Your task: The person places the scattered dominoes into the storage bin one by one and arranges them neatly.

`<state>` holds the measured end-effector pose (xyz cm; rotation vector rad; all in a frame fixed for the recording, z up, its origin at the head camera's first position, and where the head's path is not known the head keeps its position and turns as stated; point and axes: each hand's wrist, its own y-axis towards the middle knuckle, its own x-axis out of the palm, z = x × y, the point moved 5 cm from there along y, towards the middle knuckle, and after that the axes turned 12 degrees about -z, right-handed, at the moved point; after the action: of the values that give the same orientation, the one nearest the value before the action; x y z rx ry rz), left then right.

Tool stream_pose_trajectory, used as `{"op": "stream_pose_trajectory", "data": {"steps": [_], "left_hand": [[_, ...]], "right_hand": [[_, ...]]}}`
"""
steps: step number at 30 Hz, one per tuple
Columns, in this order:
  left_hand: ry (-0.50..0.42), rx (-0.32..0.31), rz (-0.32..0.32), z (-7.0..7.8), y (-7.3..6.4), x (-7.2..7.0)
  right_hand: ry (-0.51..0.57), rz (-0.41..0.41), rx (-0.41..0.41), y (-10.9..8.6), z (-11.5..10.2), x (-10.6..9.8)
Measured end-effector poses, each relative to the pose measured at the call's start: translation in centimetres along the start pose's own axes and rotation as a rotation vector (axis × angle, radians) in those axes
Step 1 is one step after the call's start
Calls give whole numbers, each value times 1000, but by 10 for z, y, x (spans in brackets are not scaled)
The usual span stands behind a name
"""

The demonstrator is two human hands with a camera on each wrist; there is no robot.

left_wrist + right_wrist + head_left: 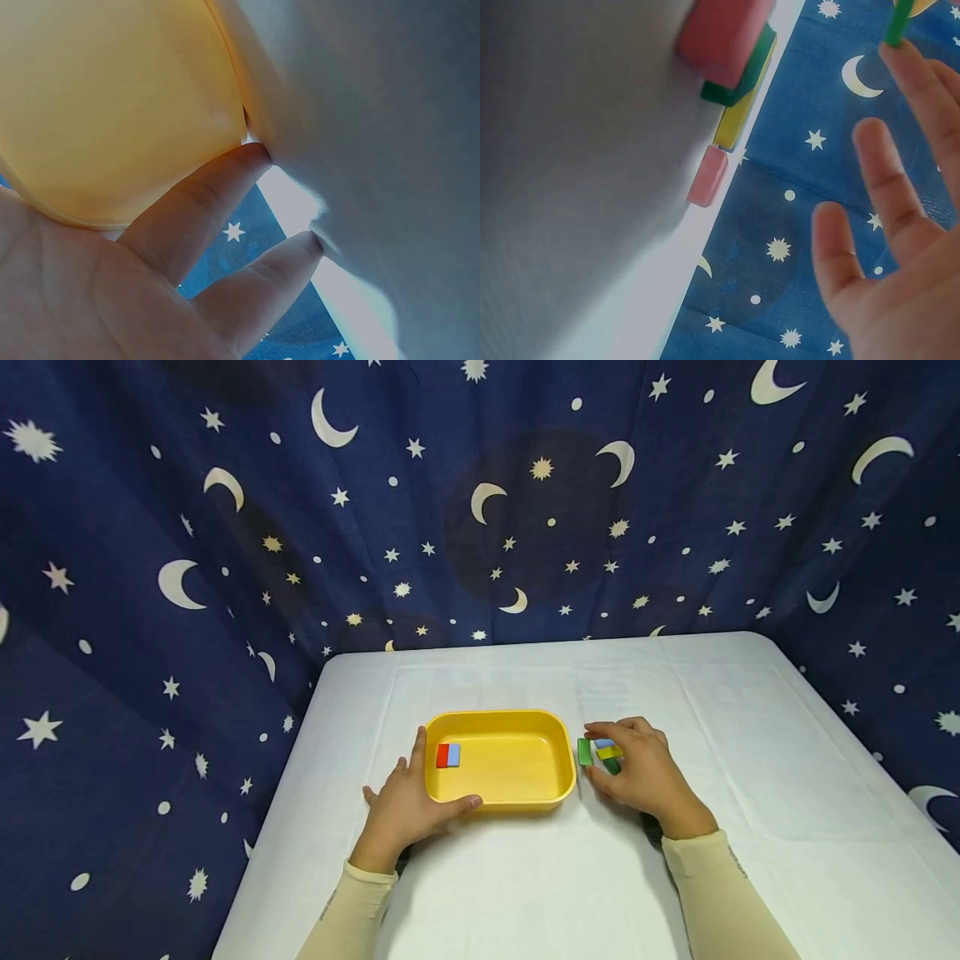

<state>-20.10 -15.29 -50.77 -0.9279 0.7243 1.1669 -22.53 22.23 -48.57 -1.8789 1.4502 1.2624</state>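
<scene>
A yellow tray point(502, 803) sits on the table, with a red block point(442, 756) and a light blue block point(453, 756) side by side at its left end. My left hand point(408, 806) rests against the tray's near left corner, index finger along the left wall and thumb at the front rim. Just off the tray's right side, my right hand point(641, 768) pinches a green block point(584, 752) between thumb and fingers. Under that hand lie a yellow block point(610, 752), a dark green block point(612, 766) and another light blue block point(603, 743), partly hidden.
In the right wrist view, a large pinkish-red block point(727, 37) and a smaller one point(706, 176) lie near the green and yellow blocks. A white cloth point(750, 760) covers the table. Behind it hangs a dark blue curtain point(442, 468) with moons and stars.
</scene>
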Motion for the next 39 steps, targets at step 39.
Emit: {"op": "stream_pose_trajectory", "data": {"steps": [39], "left_hand": [[-6, 2, 1, -1, 0, 1]], "right_hand": [[41, 214, -231, 12, -32, -24]]}}
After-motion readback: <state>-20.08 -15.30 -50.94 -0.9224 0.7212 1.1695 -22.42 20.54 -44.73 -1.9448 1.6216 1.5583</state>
